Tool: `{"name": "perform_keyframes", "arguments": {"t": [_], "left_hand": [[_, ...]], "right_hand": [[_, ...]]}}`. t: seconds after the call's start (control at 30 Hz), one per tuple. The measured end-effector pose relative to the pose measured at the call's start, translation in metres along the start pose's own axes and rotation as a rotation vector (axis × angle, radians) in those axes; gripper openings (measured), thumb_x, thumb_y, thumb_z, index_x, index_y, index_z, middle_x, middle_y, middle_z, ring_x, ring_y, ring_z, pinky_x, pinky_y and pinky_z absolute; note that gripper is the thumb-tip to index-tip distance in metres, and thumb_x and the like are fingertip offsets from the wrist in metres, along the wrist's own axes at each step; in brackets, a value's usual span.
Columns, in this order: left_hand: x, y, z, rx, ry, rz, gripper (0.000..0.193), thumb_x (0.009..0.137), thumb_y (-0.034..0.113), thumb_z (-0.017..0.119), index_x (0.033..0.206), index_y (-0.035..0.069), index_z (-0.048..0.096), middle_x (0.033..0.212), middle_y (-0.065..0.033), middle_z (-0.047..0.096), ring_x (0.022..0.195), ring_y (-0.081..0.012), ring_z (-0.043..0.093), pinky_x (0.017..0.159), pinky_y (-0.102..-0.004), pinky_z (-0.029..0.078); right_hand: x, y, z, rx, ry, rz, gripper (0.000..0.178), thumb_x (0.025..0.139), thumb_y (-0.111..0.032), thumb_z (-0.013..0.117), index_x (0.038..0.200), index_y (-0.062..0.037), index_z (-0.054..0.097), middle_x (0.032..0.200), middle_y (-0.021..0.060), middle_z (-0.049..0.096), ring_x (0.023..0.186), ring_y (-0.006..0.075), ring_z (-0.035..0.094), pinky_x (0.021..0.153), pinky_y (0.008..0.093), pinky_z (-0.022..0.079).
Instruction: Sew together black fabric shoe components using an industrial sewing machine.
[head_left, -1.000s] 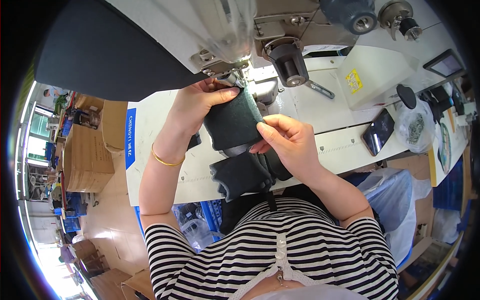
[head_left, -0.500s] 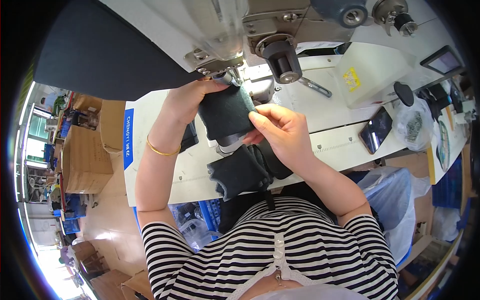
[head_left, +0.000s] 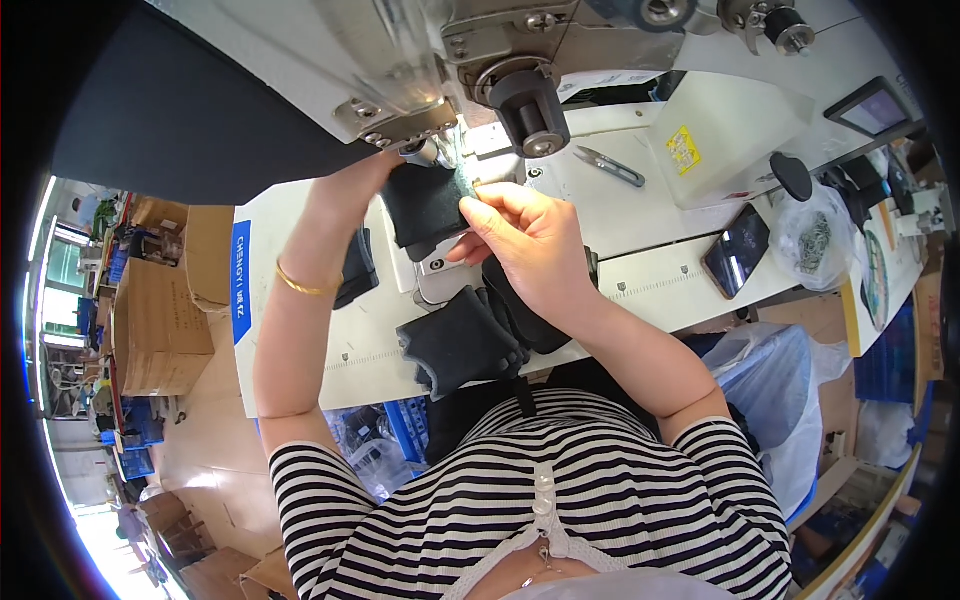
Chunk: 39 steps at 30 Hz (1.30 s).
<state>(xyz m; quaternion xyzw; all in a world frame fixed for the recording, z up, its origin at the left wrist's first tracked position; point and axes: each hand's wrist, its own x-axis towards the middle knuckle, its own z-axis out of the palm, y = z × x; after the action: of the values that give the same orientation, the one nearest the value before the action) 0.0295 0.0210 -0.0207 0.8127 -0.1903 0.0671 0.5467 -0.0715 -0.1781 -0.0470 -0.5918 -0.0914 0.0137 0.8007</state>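
Note:
A dark, thick fabric piece [head_left: 425, 208] lies under the needle area of a sewing machine [head_left: 400, 128]. At its right edge, my right hand [head_left: 530, 235] pinches it between thumb and fingers. My left hand [head_left: 372, 172] reaches to the far left side of the piece, where the machine head hides its fingers. Nearer to me, a stack of similar dark pieces [head_left: 460, 340] with wavy edges lies at the table's front edge. Beside that stack, partly under my right hand, is a black item [head_left: 535, 312] whose kind I cannot make out.
More dark pieces [head_left: 357, 272] lie by my left forearm. On the white table [head_left: 640, 235] are thread snips [head_left: 610, 166], a phone [head_left: 737, 252] and a clear bag [head_left: 812, 240] at right. A dark panel [head_left: 200, 110] hangs at upper left. Cardboard boxes [head_left: 165, 325] stand on the floor at left.
The fabric piece has moved away from me, farther in under the machine head, with both hands following. My left hand's fingers have gone out of sight. The whole view has shifted slightly.

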Motion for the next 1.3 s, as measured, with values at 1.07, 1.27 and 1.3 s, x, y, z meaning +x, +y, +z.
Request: {"name": "perform_keyframes", "arguments": {"t": [1.07, 1.27, 1.3], "left_hand": [[-0.070, 0.038, 0.052, 0.808, 0.250, 1.068, 0.034, 0.054, 0.002, 0.068, 0.088, -0.006, 0.070, 0.089, -0.0107, 0.064, 0.080, -0.0254, 0.063, 0.071, -0.0374, 0.054], [-0.070, 0.037, 0.051, 0.873, 0.227, 1.093, 0.038, 0.054, 0.005, 0.067, 0.090, -0.007, 0.070, 0.090, -0.0116, 0.064, 0.083, -0.0257, 0.063, 0.073, -0.0384, 0.055], [-0.071, 0.038, 0.051, 0.875, 0.221, 1.083, 0.038, 0.054, 0.005, 0.067, 0.090, -0.006, 0.070, 0.090, -0.0116, 0.064, 0.083, -0.0256, 0.063, 0.073, -0.0381, 0.054]], "right_hand": [[-0.006, -0.006, -0.019, -0.227, -0.059, -0.153, 0.019, 0.097, -0.013, 0.056, 0.096, 0.0037, 0.066, 0.078, 0.0082, 0.071, 0.073, 0.0126, 0.070, 0.068, 0.0260, 0.055], [-0.005, -0.006, -0.019, -0.236, -0.054, -0.166, 0.019, 0.096, -0.013, 0.056, 0.095, 0.0031, 0.066, 0.077, 0.0078, 0.071, 0.073, 0.0121, 0.070, 0.067, 0.0262, 0.055], [-0.005, -0.006, -0.018, -0.259, -0.034, -0.163, 0.018, 0.095, -0.013, 0.058, 0.093, 0.0026, 0.066, 0.076, 0.0078, 0.070, 0.071, 0.0118, 0.069, 0.065, 0.0269, 0.054]]}}
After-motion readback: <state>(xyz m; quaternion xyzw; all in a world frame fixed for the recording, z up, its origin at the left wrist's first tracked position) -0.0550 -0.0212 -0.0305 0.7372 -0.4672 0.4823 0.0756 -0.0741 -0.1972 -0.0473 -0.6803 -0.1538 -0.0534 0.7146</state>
